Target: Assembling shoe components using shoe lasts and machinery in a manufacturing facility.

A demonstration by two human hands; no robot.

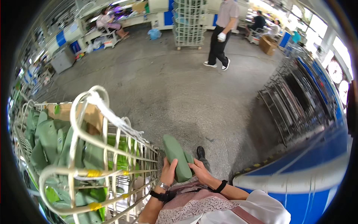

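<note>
In front of my body I hold a green foam slipper (pixel 174 155), tilted with its long smooth face toward the upper left. My left hand (pixel 169 172) grips its near left side, thumb lying along the surface. My right hand (pixel 200 172) is closed on the part that sticks out at its right, which looks like the strap; its fingertips are partly hidden. To my left stands a cream wire cage cart (pixel 86 173), close beside my left forearm. Inside it lies a heap of similar green slippers (pixel 48 138), with brown cardboard (pixel 93 115) along the far side.
A blue and white machine body (pixel 291 181) borders my right side. Beyond it stands a metal rack of trays (pixel 298 97). Farther off, a person (pixel 223 31) walks past a tall wire cart (pixel 189 26). Several people sit at benches along the back. A cardboard box (pixel 267 44) rests on the floor.
</note>
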